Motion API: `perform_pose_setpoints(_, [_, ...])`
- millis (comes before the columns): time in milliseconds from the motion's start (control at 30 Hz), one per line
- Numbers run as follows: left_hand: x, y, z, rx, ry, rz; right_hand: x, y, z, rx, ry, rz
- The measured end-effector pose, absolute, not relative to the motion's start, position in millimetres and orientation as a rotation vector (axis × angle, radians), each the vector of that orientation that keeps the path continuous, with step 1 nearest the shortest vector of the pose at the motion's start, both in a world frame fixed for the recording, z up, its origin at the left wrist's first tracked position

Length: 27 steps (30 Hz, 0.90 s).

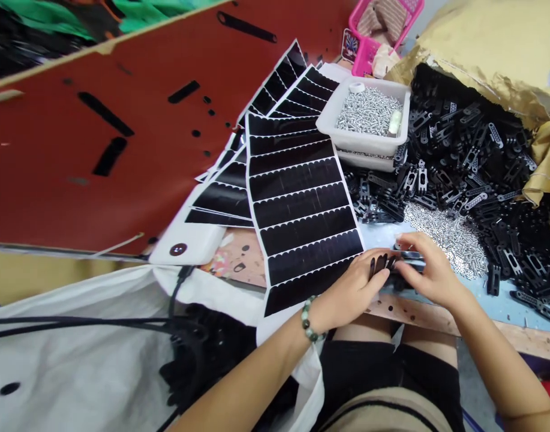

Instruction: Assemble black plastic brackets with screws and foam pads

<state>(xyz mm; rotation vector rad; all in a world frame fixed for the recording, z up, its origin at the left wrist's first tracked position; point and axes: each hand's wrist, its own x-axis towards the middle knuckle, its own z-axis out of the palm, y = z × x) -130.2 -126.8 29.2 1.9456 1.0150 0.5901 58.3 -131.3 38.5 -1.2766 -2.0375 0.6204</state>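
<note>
Where I watch from afar: a pale blue workbench fills the view, with both bare hands working at its near edge.
Left hand: fingers are curled closed, gripping a cluster of small black plastic clips.
Right hand: fingertips are pinched shut on the far side of that cluster, though I cannot see the exact grip.
Clips: they sit between the hands, just above the bench.
Beside the hands: a loose spill of silver metal screws lies near the right hand, next to a heap of black perforated plastic strips.
Left of the hands: overlapping black adhesive sheets with scalloped white edges fan out.
Beyond them: a white plastic tub holds more screws.
</note>
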Motion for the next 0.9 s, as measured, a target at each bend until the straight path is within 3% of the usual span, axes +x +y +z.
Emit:
perform_pose_setpoints(200, [-126,-125,19,1.725,1.201,0.794,65,-137,35,-1.425,-1.61,0.809])
perform_pose_setpoints(367, [-117,-125,12,2.186,1.214,0.646,83,-125,8,-1.523,-1.05,1.036])
perform_pose_setpoints(533, [-106,-129,3,2.49,1.173,0.464,77,-119,-12,-1.592,-0.973,1.112])
perform_pose_setpoints(900, [-108,-129,8,2.535,1.156,0.395,73,-113,-13,-1.622,-0.91,1.148])
